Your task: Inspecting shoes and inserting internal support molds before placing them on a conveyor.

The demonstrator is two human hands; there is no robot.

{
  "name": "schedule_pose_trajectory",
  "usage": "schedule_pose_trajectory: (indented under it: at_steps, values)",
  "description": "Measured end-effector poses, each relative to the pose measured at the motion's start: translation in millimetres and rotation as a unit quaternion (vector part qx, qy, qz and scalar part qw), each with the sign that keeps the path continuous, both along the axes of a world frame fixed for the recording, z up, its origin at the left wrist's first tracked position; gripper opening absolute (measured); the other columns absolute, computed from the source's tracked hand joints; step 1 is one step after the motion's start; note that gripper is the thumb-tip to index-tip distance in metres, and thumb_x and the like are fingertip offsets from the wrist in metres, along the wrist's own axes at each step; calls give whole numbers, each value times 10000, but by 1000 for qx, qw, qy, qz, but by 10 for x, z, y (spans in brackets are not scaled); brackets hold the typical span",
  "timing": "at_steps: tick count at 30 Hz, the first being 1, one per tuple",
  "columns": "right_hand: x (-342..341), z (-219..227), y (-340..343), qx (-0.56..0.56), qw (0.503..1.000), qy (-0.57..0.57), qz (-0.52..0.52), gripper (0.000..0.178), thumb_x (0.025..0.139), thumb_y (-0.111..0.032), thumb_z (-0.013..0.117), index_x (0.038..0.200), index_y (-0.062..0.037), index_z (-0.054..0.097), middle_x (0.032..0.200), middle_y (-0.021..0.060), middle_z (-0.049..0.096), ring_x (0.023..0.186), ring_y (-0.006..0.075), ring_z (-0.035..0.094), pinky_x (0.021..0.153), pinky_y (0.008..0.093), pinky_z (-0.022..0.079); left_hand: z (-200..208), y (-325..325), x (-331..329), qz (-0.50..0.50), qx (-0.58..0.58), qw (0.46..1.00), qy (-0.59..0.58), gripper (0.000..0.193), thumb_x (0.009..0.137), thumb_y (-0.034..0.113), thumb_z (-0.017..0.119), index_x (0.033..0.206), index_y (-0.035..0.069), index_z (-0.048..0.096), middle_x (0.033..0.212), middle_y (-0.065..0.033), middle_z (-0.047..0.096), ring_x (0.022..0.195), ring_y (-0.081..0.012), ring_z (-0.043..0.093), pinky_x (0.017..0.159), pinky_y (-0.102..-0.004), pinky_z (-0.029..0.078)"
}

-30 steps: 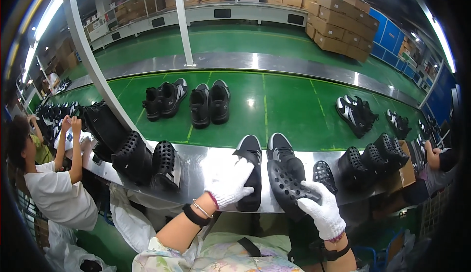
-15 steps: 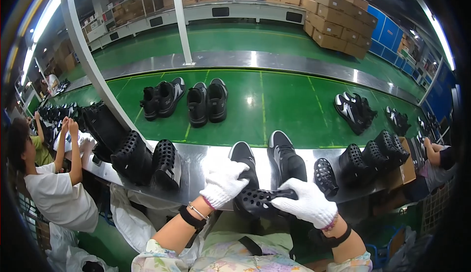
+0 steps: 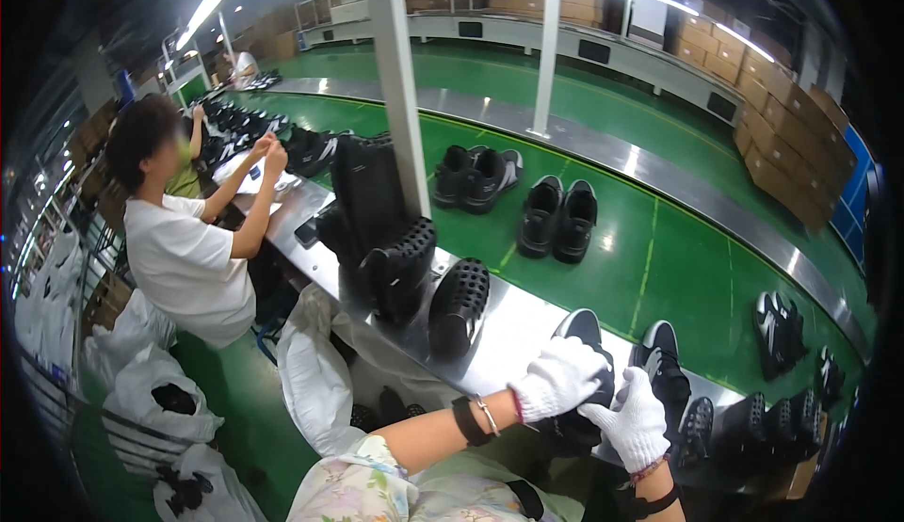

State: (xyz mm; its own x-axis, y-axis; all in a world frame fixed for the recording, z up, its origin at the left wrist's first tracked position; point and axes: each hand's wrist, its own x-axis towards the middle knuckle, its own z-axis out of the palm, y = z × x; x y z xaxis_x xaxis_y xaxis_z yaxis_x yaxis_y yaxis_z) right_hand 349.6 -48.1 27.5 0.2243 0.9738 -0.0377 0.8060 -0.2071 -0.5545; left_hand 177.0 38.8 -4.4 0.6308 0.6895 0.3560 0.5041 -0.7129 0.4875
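My left hand [image 3: 562, 378], in a white knit glove, is closed over a black sneaker [image 3: 577, 324] with a grey toe on the metal bench edge. My right hand [image 3: 637, 423], gloved alike, is closed beside the sneaker's heel end, thumb toward the left hand. What its fingers hold cannot be made out. A dark mass [image 3: 571, 435] sits below the left glove; whether it is the sneaker or a perforated form is unclear. A second black sneaker [image 3: 661, 353] stands just right. Left of my hands, a black perforated shoe form [image 3: 461, 307] rests on the bench.
More dark perforated forms [image 3: 405, 263] and a tall black box-like thing [image 3: 365, 183] stand near a white post [image 3: 395, 80]. Sneaker pairs [image 3: 557, 216] lie on the green belt [image 3: 621, 240]. A co-worker in white [image 3: 188, 249] sits at left. Several forms [image 3: 777, 423] stand at right.
The view has swung left, so the bench and belt appear further right. My hands have come closer together at the sneaker. The perforated form is no longer plainly visible between them.
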Motion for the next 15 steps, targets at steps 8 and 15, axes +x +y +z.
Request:
schedule_pose_trajectory:
  at_steps: [8, 15]
  values:
    - [-69, -613, 331, 25, 996, -72, -40, 402, 802, -203, 795, 1115, -54, 593, 968, 208, 711, 933, 421, 694, 783, 461, 564, 34, -154, 125, -2, 161, 986, -36, 101, 789, 140, 632, 842, 59, 660, 776, -95, 626, 745, -269, 627, 704, -401, 519]
    - [77, -278, 63, 48, 907, 410, -87, 376, 932, -118, 674, 1296, -29, 632, 1168, 160, 699, 1078, 203, 659, 946, 321, 516, -130, -249, -127, 31, 143, 977, -153, 423, 738, 53, 728, 1155, 10, 675, 739, -63, 574, 652, -270, 595, 574, -408, 484]
